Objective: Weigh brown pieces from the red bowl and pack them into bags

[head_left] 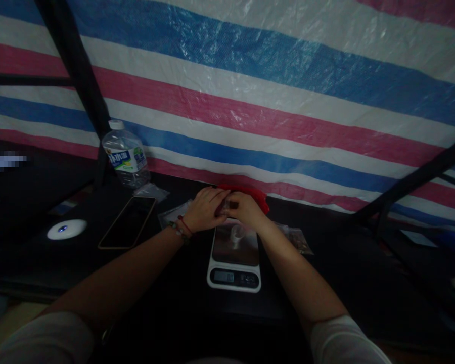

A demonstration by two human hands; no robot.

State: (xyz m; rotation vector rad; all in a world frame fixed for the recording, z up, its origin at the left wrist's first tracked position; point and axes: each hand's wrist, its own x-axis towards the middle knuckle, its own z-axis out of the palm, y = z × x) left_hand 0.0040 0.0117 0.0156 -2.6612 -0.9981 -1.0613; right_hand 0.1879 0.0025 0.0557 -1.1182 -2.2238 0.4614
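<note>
My left hand [208, 208] and my right hand [246, 208] meet just beyond a white kitchen scale [234, 289]. Between their fingers is a small, shiny, see-through piece [223, 207] that looks like plastic; its kind is hard to make out in the dim light. Both hands are closed around it, the right in a pinch, the left with its fingers curved over the top. A small clear cup [236, 234] stands on the scale's dark plate, and the display seems to read 0.0. Behind the hands lies a red plastic thing [261, 197], partly hidden by them.
Clear plastic bags [170, 215] lie left of the hands, and another bag with small bits inside [300, 241] lies right. A phone [129, 222], a white oval device [67, 229] and a large plastic bottle [127, 156] stand left. Striped sheeting [250, 111] hangs behind the black table.
</note>
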